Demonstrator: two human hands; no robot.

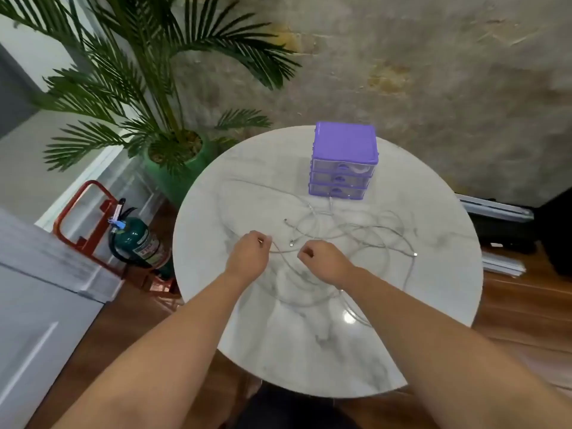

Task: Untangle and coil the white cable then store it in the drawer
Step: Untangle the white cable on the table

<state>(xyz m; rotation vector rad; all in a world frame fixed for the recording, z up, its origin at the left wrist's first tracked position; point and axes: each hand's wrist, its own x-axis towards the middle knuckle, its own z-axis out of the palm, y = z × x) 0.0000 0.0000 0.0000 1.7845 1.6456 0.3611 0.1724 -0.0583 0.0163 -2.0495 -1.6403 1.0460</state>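
Mottled wall (433,72), wooden floor (526,320), potted palm (148,88)

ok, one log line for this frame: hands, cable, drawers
left hand: pinches white cable | right hand: pinches cable | cable: tangled on table | drawer unit: drawers closed

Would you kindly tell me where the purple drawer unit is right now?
In the head view, the purple drawer unit stands at the far side of the round table, right of centre, just beyond the tangled white cable.
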